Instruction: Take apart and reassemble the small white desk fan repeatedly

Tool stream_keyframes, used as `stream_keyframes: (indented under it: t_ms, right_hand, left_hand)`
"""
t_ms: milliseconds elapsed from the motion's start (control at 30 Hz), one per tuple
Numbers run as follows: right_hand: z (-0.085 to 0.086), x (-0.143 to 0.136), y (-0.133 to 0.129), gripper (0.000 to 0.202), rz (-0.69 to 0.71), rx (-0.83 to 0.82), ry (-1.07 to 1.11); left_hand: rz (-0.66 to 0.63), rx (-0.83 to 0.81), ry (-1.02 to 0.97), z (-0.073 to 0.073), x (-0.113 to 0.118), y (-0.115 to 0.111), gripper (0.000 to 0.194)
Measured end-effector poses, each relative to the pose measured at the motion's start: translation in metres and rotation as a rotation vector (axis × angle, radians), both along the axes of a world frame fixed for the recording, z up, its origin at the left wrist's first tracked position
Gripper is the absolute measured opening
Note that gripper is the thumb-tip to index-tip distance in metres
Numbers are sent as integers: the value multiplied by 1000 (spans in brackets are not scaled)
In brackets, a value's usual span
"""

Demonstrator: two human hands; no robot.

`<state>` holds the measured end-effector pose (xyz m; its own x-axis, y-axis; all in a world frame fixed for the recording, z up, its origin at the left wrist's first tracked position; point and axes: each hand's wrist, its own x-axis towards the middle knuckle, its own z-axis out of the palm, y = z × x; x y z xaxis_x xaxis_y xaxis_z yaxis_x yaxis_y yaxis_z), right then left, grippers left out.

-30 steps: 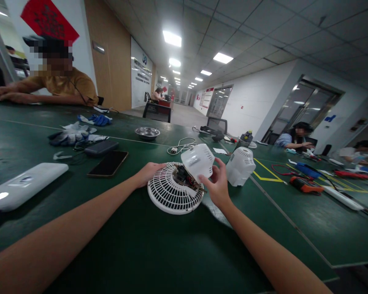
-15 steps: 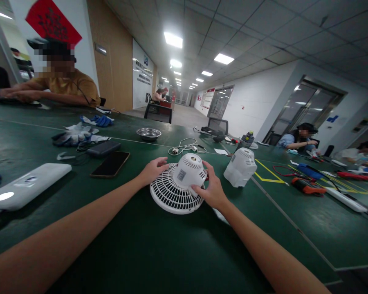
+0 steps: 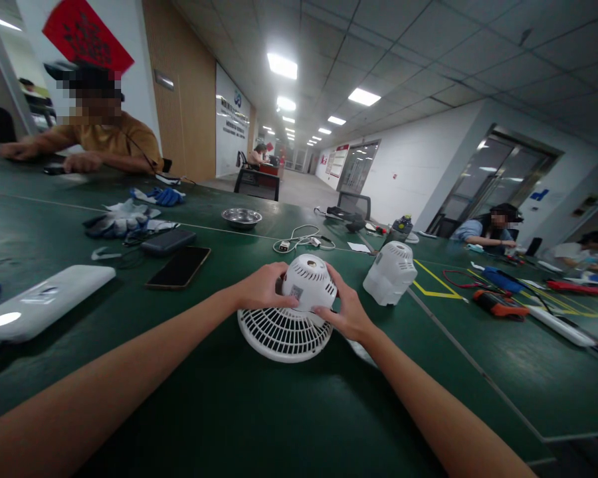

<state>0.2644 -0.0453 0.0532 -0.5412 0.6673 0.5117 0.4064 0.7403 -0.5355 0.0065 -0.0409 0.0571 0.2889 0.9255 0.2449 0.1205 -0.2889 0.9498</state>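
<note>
A white motor housing (image 3: 309, 277) with vents and a grey label sits on a round white fan grille (image 3: 284, 335), which rests on the green table (image 3: 219, 405). My left hand (image 3: 264, 287) grips the housing's left side, its thumb below the label. On the right side, my right hand (image 3: 347, 309) is closed around the same housing. Part of the grille's far edge is hidden behind my hands and the housing. A second white plastic part (image 3: 390, 273) stands upright to the right, touched by neither hand.
Left lie a phone (image 3: 178, 267), a power bank (image 3: 168, 241), gloves (image 3: 122, 222) and a long white device (image 3: 44, 299). A metal bowl (image 3: 242, 218) and a cable (image 3: 303, 239) are beyond. An orange multimeter (image 3: 499, 304) lies right. People sit at both sides.
My left hand has moved right from the grille's edge onto the housing. Housing and grille have shifted slightly towards me, and the grille has turned or tilted a little.
</note>
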Motion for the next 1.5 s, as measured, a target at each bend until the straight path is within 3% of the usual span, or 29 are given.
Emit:
stream_keyframes:
  t_ms: [233, 433, 633, 900, 1067, 1233, 1500]
  right_hand:
    - [1, -5, -3, 88, -39, -54, 32]
    - [5, -4, -3, 89, -36, 21, -26]
    - [1, -5, -3, 92, -73, 85, -62]
    - [4, -2, -6, 96, -113, 158, -159]
    - [5, 3, -7, 87, 4, 28, -177]
    - [3, 4, -6, 87, 115, -58, -89]
    - [3, 3, -6, 86, 140, -140, 6]
  left_hand:
    - [-32, 42, 81, -1, 0, 4, 31]
    - [-25, 81, 78, 0, 0, -1, 32]
    - [-56, 312, 258, 3, 1, -2, 44]
    - [-75, 413, 378, 2, -3, 3, 65]
    - [-129, 456, 381, 2, -1, -1, 87]
    - [-150, 513, 425, 5, 7, -11, 121]
    - [6, 577, 466, 2, 26, -21, 114]
